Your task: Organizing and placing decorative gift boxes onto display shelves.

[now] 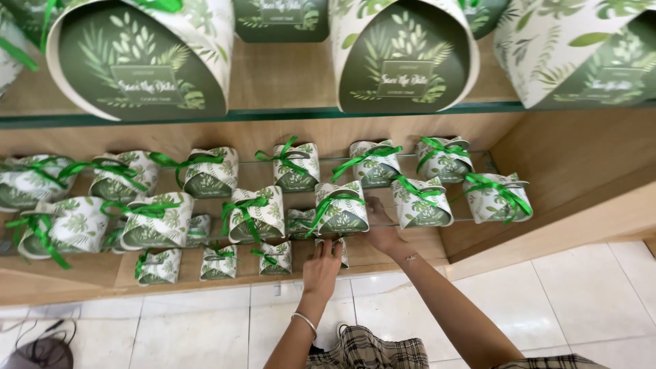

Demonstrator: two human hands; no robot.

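Three levels of leaf-printed gift boxes faced you in the wooden cabinet [560, 178], and every box had its dark green oval front turned outward so the design could be read from where you stood. At the far left of the glass middle shelf [478, 160] the boxes [68, 225] lay tipped on their sides in two staggered rows, green ribbons [41, 236] trailing. Below them, on the wooden bottom shelf [82, 270], three much smaller boxes [158, 266] stood in a line along the front edge, evenly spaced, which suggests they were being set out one after another.

Moving right, your left hand [321, 268] was at the end of that small row. Its fingers curled around the fourth small box [339, 250], which sat on the bottom shelf directly under the glass; the hand covered most of it, so you appeared to be closed on it, lining it up with its neighbours. Just beside it, your right hand [381, 229] reached higher, fingers spread and fingertips touching the glass shelf's front edge near a medium box [342, 210]. It gripped nothing that I could see and looked to be bracing you.

Farther right the medium boxes [495, 198] thinned out. Overhead, the large boxes [403, 55] lay on the green-edged top shelf [273, 113].
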